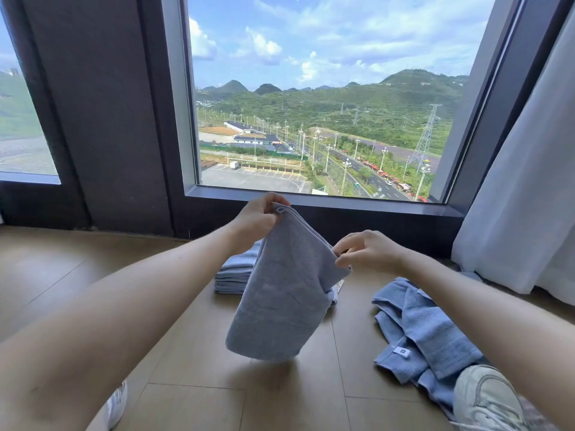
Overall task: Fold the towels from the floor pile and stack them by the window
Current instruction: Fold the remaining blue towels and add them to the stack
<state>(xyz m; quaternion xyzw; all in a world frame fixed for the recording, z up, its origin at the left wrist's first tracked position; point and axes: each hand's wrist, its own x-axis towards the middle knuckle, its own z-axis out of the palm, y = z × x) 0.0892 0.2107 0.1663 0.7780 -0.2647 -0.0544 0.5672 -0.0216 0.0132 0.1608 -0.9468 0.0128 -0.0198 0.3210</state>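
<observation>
Both hands hold one blue-grey towel (280,290) up off the wooden floor (193,353), in the middle of the view. The left hand (259,217) pinches the towel's far upper corner, thumb and fingers closed on the doubled edges. The right hand (367,251) pinches the other upper corner, lower and to the right, its fingers curled around the cloth. The towel hangs folded in layers between them, its bottom fold hanging just above the floor.

Behind it, near the wall under the window (317,119), sits a stack of folded towels (235,272) in the same blue, partly hidden by the held one. To the right on the floor lies a loose pile of unfolded towels (426,334), rumpled, one with a small white label showing. A white shoe (485,399) rests on the pile's near edge. A white curtain (525,197) hangs at the far right, reaching the floor
</observation>
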